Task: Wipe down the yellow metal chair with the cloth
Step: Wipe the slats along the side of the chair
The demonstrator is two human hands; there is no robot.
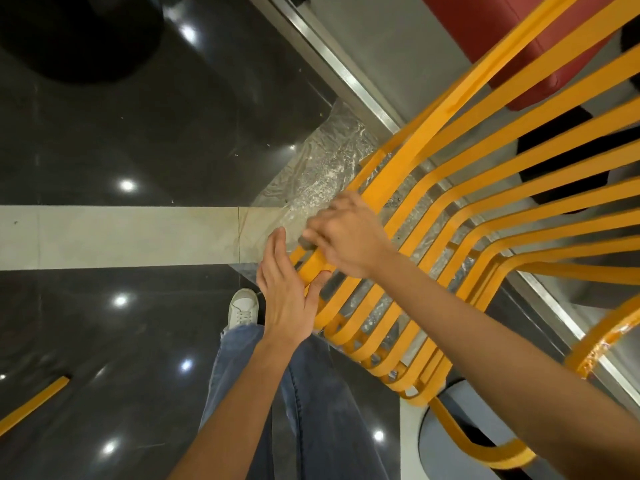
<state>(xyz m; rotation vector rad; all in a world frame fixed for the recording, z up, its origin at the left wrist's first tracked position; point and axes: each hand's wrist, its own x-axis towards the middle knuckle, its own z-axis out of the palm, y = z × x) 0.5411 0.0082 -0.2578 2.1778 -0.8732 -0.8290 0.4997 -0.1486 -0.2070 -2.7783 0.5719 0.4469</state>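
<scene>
**Two hands at the front edge of a slatted chair**

Over a glossy dark stone floor (121,140), crossed by a pale matte band (121,237), stands the yellow metal chair (485,188). It is built of flat painted strips that run side by side, bend smoothly from back to seat, and curl under at the front edge. Crinkled clear plastic sheet (311,174) lies beneath it, showing between the strips.

The right hand (346,233) rests on the seat's front slats with its fingers curled round a small grey wad, apparently the cloth (306,242), of which only a scrap shows below the knuckles. The left hand (287,296) is released: fingers straight and together, thumb touching a slat edge.

Blue denim legs (311,393) and a white canvas shoe (244,306) appear below the arms. A dark red padded seat (502,46) sits behind the chair's back, beside a brushed metal rail (332,60).
</scene>
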